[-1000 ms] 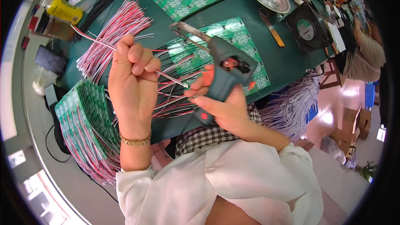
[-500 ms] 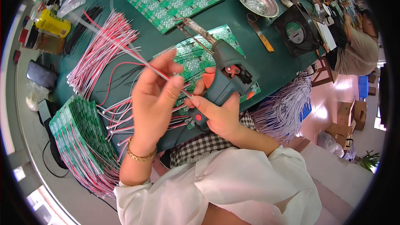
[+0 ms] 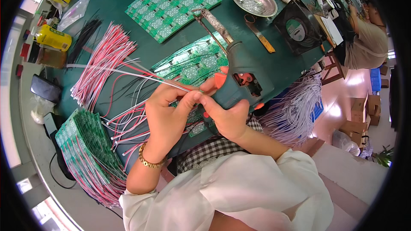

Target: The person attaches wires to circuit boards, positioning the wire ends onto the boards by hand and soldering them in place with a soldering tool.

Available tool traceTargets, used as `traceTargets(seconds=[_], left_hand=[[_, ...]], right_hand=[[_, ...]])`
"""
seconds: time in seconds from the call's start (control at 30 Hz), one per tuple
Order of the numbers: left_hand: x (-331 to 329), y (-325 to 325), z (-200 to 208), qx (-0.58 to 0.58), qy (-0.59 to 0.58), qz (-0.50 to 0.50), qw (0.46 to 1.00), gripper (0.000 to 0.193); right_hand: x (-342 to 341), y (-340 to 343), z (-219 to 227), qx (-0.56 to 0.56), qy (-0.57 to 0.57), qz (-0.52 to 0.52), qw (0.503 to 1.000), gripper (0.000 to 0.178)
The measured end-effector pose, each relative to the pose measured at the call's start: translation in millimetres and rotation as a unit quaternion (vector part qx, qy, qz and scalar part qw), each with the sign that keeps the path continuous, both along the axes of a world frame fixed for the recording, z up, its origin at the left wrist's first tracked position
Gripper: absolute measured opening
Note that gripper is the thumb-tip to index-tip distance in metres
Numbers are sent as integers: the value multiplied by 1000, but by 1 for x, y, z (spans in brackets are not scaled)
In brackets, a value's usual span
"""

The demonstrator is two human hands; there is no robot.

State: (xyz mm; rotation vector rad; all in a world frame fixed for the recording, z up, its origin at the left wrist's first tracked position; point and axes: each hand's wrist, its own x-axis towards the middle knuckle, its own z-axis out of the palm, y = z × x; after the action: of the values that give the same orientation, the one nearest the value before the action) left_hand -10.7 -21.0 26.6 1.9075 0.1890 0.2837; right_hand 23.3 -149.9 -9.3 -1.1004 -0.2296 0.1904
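Note:
My left hand [image 3: 169, 113] is closed in a pinch on a red-and-white wire pair [image 3: 143, 73], whose loose tail stretches to the left. My right hand [image 3: 231, 119] is wrapped round a dark green soldering gun [image 3: 248, 70] with an orange trigger. Its thumb meets my left fingertips at the wire's end; the tiny tip between them is hidden. The gun's metal nozzle [image 3: 217, 25] points up and away, above a green circuit board panel [image 3: 199, 62]. Several connected wires [image 3: 128, 117] lie beside my left wrist.
A loose bundle of red-and-white wires [image 3: 102, 66] lies left, near black wires [image 3: 83, 42]. Another board panel [image 3: 171, 6] lies at the far side. Wired boards [image 3: 87, 141] are stacked at lower left. A metal dish [image 3: 254, 1], a knife [image 3: 261, 36] and a black fan [image 3: 297, 30] stand right.
My left hand has come down and right, so its fingertips now meet my right thumb at the wire. The wire tail has swung lower. The gun has shifted slightly right.

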Motion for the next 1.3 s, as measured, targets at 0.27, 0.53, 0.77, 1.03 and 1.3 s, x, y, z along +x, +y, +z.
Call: traceTargets(seconds=[0.27,0.53,0.77,1.03,1.3], left_hand=[[-1,10,-5,-205,-168,101,959,23],[-1,36,9,-503,-170,158,832,21],[-6,53,2,-609,-155,158,762,17],[-4,58,7,-621,-156,192,744,14],[-17,81,26,-613,-294,123,723,14]], right_hand=[[-2,-6,13,-26,75,30,996,64],[-37,-44,9,-100,80,24,991,52],[-35,-68,-5,-166,-112,82,976,42],[-26,-79,-1,-300,-227,211,902,50],[-34,-89,-20,-219,-178,179,943,42]])
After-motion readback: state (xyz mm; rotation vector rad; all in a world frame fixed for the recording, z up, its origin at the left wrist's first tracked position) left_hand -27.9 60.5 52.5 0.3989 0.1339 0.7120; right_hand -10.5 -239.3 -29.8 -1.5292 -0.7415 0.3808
